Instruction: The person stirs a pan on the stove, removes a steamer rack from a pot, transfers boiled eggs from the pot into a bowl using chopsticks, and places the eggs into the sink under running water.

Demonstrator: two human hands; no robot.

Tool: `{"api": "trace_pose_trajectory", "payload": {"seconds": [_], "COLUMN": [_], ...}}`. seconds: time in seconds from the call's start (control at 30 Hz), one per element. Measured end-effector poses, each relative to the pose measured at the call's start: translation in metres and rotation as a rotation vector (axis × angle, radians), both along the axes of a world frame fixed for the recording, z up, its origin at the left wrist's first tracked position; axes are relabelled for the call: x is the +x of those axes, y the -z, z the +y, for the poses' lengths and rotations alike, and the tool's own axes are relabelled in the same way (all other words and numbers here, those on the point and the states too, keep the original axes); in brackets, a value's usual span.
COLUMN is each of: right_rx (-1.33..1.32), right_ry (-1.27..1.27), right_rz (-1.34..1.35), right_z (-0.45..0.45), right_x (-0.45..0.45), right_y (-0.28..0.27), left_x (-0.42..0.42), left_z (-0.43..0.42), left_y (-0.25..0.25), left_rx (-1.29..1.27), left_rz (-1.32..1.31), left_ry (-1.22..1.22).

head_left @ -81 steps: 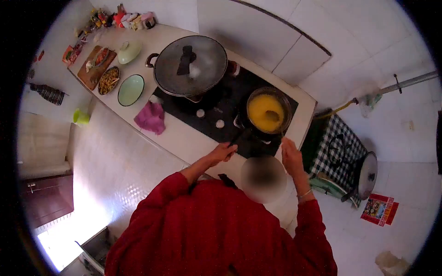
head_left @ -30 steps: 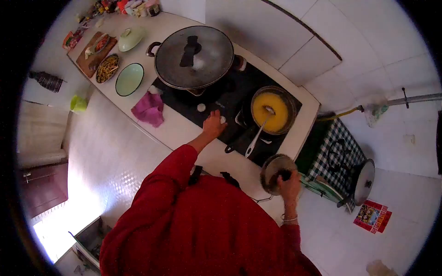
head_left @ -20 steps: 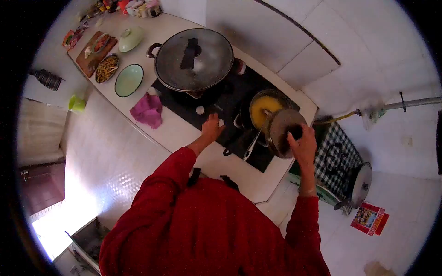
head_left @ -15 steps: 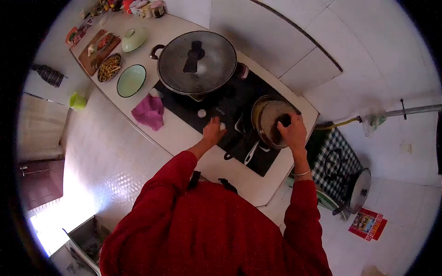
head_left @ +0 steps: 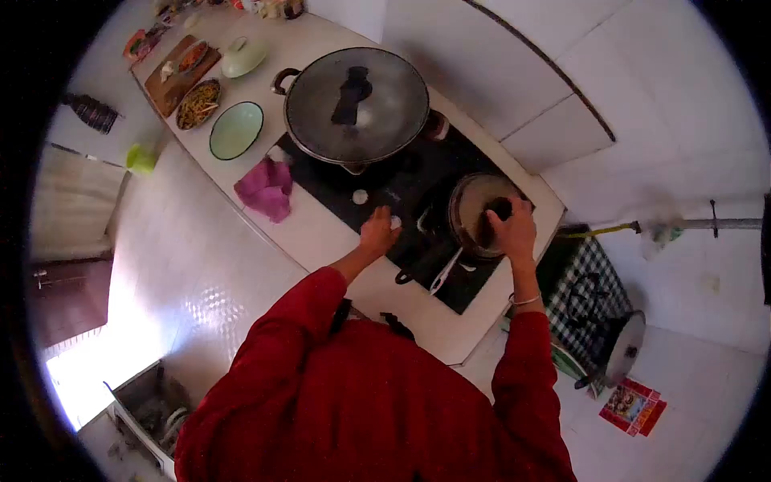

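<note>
"Pan lid [head_left: 470, 210]: which hand has it?"

"Right hand [head_left: 514, 230], fingers closed round its black knob [head_left: 499, 208]; the round lid lies straight beneath, over the pan [head_left: 480, 254]."

"What pokes out?"

"Metal handle [head_left: 446, 271], slanting toward the person."

"And the left hand [head_left: 379, 231]?"

"Farther off, at a stove dial [head_left: 395, 222]; whether it grips, I can't tell."

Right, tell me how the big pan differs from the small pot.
The big pan is wider than the small pot. The right hand holds the small pot's lid knob; no hand touches the big pan. A pale utensil handle juts from the small pot, none from the big pan. Both sit lidded on the black cooktop.
</note>
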State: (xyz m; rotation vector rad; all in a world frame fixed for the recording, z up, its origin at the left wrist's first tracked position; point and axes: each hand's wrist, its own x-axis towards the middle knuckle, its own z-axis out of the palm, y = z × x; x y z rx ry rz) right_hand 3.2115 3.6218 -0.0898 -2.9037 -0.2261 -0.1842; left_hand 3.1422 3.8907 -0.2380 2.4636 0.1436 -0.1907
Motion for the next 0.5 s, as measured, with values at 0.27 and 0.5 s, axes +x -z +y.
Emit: {"api": "trace_pose_trajectory", "payload": {"seconds": [0.27, 0.5], "right_rx": [-0.018, -0.055], "right_ry": [0.031, -0.001], "right_rz": [-0.001, -0.134], "right_z": [0.008, 0.006], "right_x": [-0.008, -0.011], "right_y": [-0.007, -0.006], "left_x": [-0.002, 0.000], "left_z": [0.004, 0.009], "left_y": [0.003, 0.012], "left_rx": [0.003, -0.027], "left_rz": [-0.037, -0.110], "left_ry": [0.021, 0.063]}}
